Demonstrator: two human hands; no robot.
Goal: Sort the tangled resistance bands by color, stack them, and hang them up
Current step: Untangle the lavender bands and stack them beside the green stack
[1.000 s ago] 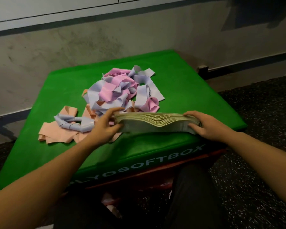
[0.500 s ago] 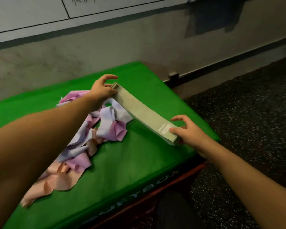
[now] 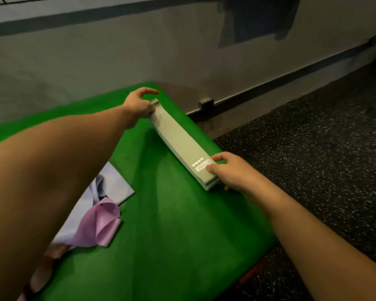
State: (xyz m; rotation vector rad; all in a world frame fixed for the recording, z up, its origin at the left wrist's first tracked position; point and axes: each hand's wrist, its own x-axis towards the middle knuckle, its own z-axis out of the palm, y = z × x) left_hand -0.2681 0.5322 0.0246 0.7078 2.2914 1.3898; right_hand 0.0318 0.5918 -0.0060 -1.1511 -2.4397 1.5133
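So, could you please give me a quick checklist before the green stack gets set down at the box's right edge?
1. Left hand grips far end of green stack: ok.
2. Right hand grips near end: ok.
3. Stack edges aligned: ok.
4. Stack lies over the green box, not past its edge: cannot tell.
5. Lilac and pink bands apart from stack: ok.

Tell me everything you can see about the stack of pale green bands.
The stack of pale green bands is a flat, neat, long pile of thin rubbery-looking strips, with white print near its close end. It lies slanted on the green box by the right edge. The left hand pinches the far end; the right hand grips the near end.
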